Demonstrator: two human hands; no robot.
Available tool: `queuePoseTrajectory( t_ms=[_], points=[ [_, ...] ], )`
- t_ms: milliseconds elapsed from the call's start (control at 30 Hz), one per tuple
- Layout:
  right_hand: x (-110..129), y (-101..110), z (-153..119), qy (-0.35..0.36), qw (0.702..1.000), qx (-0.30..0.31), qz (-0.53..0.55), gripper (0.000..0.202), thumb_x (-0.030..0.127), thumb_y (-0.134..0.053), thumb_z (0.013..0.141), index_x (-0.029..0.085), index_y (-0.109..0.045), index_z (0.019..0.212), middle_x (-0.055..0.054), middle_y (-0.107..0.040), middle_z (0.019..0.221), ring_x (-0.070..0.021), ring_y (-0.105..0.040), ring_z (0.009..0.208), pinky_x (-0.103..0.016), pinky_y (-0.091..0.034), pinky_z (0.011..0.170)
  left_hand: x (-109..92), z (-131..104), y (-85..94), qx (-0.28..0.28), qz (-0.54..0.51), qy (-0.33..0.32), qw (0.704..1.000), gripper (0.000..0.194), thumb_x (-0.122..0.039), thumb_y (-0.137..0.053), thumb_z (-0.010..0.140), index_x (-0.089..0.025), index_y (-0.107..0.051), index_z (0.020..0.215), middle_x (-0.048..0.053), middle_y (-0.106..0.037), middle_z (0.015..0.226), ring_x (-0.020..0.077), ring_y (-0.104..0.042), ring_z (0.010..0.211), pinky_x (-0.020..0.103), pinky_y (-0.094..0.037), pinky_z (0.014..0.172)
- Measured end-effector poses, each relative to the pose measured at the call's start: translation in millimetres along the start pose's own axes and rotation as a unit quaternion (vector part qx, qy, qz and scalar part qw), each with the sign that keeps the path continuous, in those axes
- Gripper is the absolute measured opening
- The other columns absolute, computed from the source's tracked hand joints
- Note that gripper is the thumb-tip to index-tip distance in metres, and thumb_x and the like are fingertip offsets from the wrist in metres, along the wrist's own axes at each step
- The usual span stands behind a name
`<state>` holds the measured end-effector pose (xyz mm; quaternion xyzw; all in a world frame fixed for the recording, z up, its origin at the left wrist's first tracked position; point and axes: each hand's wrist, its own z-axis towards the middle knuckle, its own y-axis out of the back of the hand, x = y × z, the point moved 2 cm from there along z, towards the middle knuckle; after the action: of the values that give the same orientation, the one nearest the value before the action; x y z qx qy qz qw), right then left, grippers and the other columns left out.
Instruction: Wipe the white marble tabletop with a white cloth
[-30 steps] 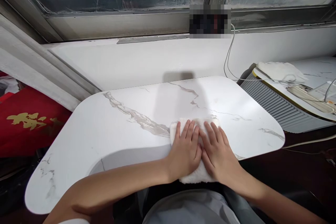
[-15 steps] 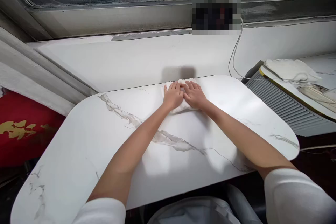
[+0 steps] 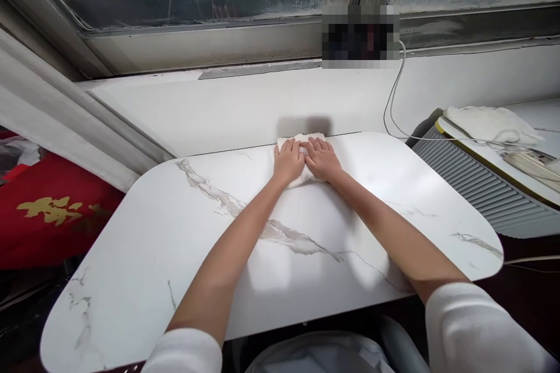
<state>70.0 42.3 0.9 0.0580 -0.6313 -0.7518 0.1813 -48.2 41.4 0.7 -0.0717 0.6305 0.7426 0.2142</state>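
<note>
A folded white cloth (image 3: 301, 179) lies by the far edge of the white marble-patterned table (image 3: 144, 233). On the cloth's left half my left hand (image 3: 289, 162) rests flat with fingers stretched forward. My right hand (image 3: 322, 157) lies flat on the right half, its fingers also extended and slightly spread. The two hands are side by side, thumbs almost meeting, and both press down from above without wrapping around the cloth. Much of the cloth is hidden beneath the palms.
A white wall and a window frame (image 3: 205, 49) stand behind the table. White cables (image 3: 394, 84) hang down near a blurred box on the sill. At right, another cloth (image 3: 492, 123) lies on a ribbed-sided table (image 3: 464, 178). A red fabric item (image 3: 44, 239) is at left.
The camera view has shifted slightly, so the table sits a little lower and further right in the picture. Both hands stay flat on the cloth at the table's far edge.
</note>
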Motion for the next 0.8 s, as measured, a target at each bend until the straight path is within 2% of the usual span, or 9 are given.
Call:
queuePoseTrajectory(
  t_ms=[133,300,400,467,533,633,733,800],
  points=[
    [18,7,-51,0.002,1.0,-0.006,-0.029,0.05,0.028,-0.028,0.095,0.015,-0.039,0.142,-0.015,-0.035,0.15,-0.0329,-0.027,0.138,-0.05,-0.023,0.109,-11,-45,5.4,0.011,0.007,-0.029,0.999,0.046,-0.021,-0.029,0.092,-0.017,-0.043,0.135,0.008,-0.038,0.15,0.0222,-0.027,0.141,0.051,-0.015,0.117],
    [51,16,-145,0.024,0.997,-0.041,-0.058,0.052,0.028,-0.03,0.094,0.008,-0.041,0.141,-0.023,-0.037,0.147,-0.0384,-0.028,0.137,-0.055,-0.024,0.107,-29,-134,20.2,0.03,0.023,-0.092,0.995,0.047,-0.019,-0.03,0.092,-0.015,-0.041,0.138,0.009,-0.037,0.15,0.023,-0.026,0.142,0.051,-0.014,0.118],
    [73,23,-194,0.06,0.995,-0.068,-0.051,0.053,0.03,-0.035,0.092,0.009,-0.045,0.139,-0.022,-0.038,0.147,-0.0393,-0.027,0.138,-0.057,-0.025,0.108,-35,-187,30.9,0.033,0.032,-0.121,0.992,0.048,-0.021,-0.03,0.093,-0.014,-0.038,0.14,0.01,-0.035,0.151,0.0255,-0.024,0.142,0.054,-0.015,0.117],
    [87,27,-218,0.066,0.993,-0.081,-0.052,0.054,0.029,-0.039,0.089,0.009,-0.046,0.139,-0.021,-0.038,0.147,-0.0394,-0.026,0.138,-0.058,-0.025,0.108,-36,-213,36.5,0.04,0.038,-0.133,0.99,0.048,-0.022,-0.03,0.094,-0.014,-0.037,0.141,0.01,-0.034,0.152,0.0264,-0.023,0.143,0.055,-0.017,0.116],
    [100,30,-233,0.066,0.993,-0.084,-0.057,0.056,0.027,-0.042,0.086,0.008,-0.045,0.139,-0.021,-0.038,0.147,-0.0404,-0.025,0.138,-0.06,-0.025,0.108,-35,-231,40.7,0.048,0.047,-0.145,0.987,0.049,-0.022,-0.031,0.094,-0.014,-0.035,0.143,0.01,-0.033,0.153,0.0265,-0.021,0.143,0.055,-0.018,0.116],
    [112,34,-242,0.076,0.992,-0.078,-0.056,0.059,0.025,-0.044,0.083,0.005,-0.044,0.139,-0.023,-0.038,0.146,-0.0426,-0.024,0.138,-0.062,-0.025,0.108,-30,-244,45.2,0.055,0.059,-0.158,0.984,0.051,-0.021,-0.032,0.094,-0.013,-0.033,0.144,0.011,-0.031,0.153,0.0269,-0.019,0.144,0.055,-0.017,0.116],
    [114,34,-234,0.113,0.991,-0.065,-0.038,0.06,0.029,-0.044,0.084,0.002,-0.044,0.138,-0.025,-0.038,0.145,-0.0429,-0.023,0.138,-0.063,-0.023,0.108,-25,-243,47.5,0.063,0.058,-0.15,0.985,0.051,-0.02,-0.033,0.092,-0.012,-0.034,0.143,0.011,-0.033,0.152,0.0272,-0.02,0.143,0.056,-0.017,0.116],
    [111,30,-219,0.157,0.986,-0.052,-0.02,0.058,0.03,-0.043,0.086,0.0,-0.045,0.135,-0.027,-0.039,0.144,-0.0413,-0.025,0.138,-0.061,-0.022,0.109,-20,-235,47.6,0.064,0.054,-0.13,0.988,0.05,-0.02,-0.032,0.092,-0.011,-0.036,0.141,0.012,-0.035,0.151,0.0275,-0.023,0.143,0.056,-0.016,0.116]
  ],
)
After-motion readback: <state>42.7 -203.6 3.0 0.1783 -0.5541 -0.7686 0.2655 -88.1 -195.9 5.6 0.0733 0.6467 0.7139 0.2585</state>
